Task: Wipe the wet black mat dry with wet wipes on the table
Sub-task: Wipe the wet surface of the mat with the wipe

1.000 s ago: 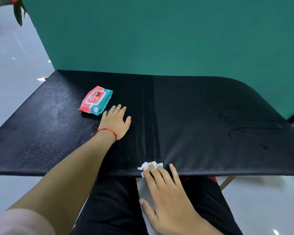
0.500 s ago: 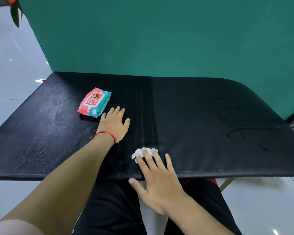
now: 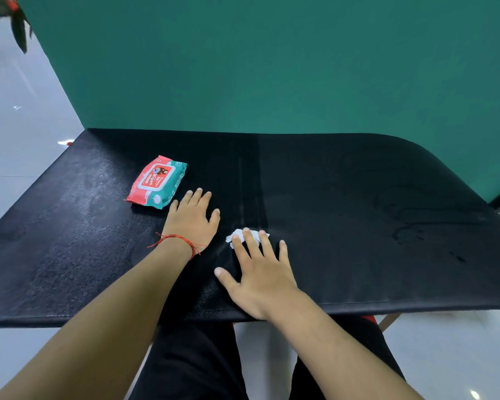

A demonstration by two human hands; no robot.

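The black mat covers the whole table top. A crumpled white wipe lies on it near the middle, and my right hand presses it down with straight fingers. Just to the left, my left hand rests flat on the mat, a red string round its wrist. A red and teal pack of wet wipes lies beyond the left hand's fingertips. Pale streaks run away from the wipe towards the far edge, and dark wet marks show on the right side of the mat.
A green wall stands right behind the mat's far edge. Grey tiled floor lies to the left and below. My legs in black trousers sit under the near edge.
My right hand has pushed the wipe away from the near edge towards the middle of the mat. My left hand has stayed in place.
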